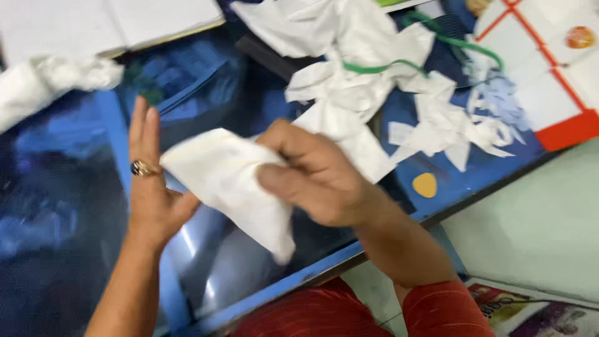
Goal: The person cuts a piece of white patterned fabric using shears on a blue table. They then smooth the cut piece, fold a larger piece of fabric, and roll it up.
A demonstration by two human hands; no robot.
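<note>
At about ten o'clock a crumpled white wad (pixel 43 84) lies on the blue glass tabletop (pixel 56 206), with a pale open book (pixel 106 22) beyond it at eleven. Lower, at nine o'clock of centre, the left hand (pixel 150 187) stands edge-up with its fingers straight and pressed together (a gold ring (pixel 143 168) sits on one), its thumb tucked against the near edge of a folded white paper (pixel 231 184). That paper hangs above the tabletop at dead centre, between both hands. At its three o'clock side the right hand (pixel 318 181) pinches the sheet, thumb over curled fingers. Toward one o'clock a heap of torn white paper scraps (pixel 374 81) spreads across the table with a green cord (pixel 437 43) looping through it, and at two o'clock lies a white board with red strips (pixel 549 68)
</note>
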